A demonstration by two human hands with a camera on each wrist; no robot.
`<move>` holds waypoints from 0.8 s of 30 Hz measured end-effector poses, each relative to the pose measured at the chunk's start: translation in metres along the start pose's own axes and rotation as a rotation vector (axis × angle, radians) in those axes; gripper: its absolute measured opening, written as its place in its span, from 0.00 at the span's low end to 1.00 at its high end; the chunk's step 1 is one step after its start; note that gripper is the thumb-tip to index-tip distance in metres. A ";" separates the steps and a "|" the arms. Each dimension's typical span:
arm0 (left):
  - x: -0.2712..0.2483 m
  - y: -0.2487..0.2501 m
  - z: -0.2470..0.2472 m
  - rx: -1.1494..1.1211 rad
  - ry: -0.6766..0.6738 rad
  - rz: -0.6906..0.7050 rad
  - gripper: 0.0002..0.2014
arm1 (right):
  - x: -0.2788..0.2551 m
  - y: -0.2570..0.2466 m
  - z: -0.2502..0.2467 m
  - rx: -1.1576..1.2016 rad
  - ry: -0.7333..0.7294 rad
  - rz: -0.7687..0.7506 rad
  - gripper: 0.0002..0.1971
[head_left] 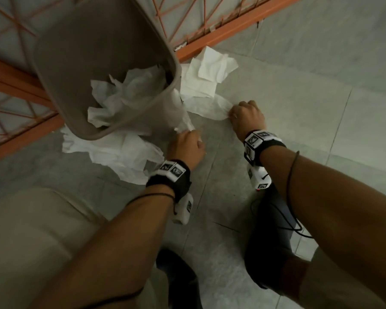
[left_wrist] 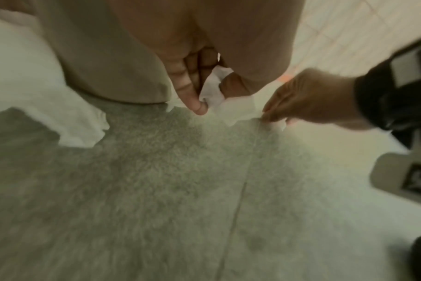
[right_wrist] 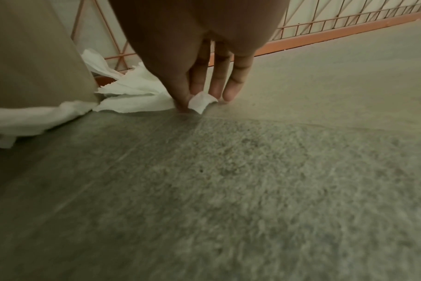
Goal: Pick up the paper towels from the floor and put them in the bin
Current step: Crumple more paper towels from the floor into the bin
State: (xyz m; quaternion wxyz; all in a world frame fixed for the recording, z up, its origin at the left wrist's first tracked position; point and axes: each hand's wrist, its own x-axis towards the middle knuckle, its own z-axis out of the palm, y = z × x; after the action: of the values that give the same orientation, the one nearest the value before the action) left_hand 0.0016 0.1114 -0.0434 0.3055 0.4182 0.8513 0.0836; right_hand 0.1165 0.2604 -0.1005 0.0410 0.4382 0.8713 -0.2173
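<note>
A grey-brown bin stands on the tiled floor at upper left with crumpled paper towels inside. My left hand is low at the bin's base and pinches a crumpled white paper towel between thumb and fingers. My right hand is down at the floor just right of it, pinching the end of a long paper towel strip; the right wrist view shows its corner between thumb and forefinger. More towels lie flat beyond it and spread out left of the bin.
An orange wire fence runs along the floor behind the bin and the towels. My bent knee in beige trousers is at lower left, and dark shoes are below my arms. Grey floor tiles stretch to the right.
</note>
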 end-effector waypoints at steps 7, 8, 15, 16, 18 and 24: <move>-0.055 0.016 -0.021 -0.350 0.115 -0.160 0.16 | -0.034 -0.030 -0.017 0.576 0.093 0.318 0.07; -0.060 0.019 -0.028 -0.378 0.129 -0.153 0.17 | -0.039 -0.036 -0.021 0.639 0.112 0.358 0.04; -0.104 0.023 -0.102 -0.645 0.086 -0.089 0.06 | -0.057 -0.063 -0.062 1.070 0.030 0.595 0.13; -0.112 0.022 -0.117 -0.733 0.087 -0.073 0.06 | -0.060 -0.068 -0.073 1.152 0.016 0.643 0.09; -0.126 0.019 -0.146 -0.810 0.112 -0.016 0.09 | -0.066 -0.081 -0.097 1.249 0.027 0.679 0.08; -0.138 0.001 -0.218 -0.630 0.323 0.132 0.09 | -0.078 -0.137 -0.172 1.349 0.023 0.341 0.10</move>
State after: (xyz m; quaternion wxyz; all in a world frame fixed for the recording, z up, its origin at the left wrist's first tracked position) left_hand -0.0621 0.0312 0.1930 0.2750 0.3390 0.7923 0.4263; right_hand 0.0774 0.2014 0.1219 -0.2159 0.5010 0.4652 -0.6971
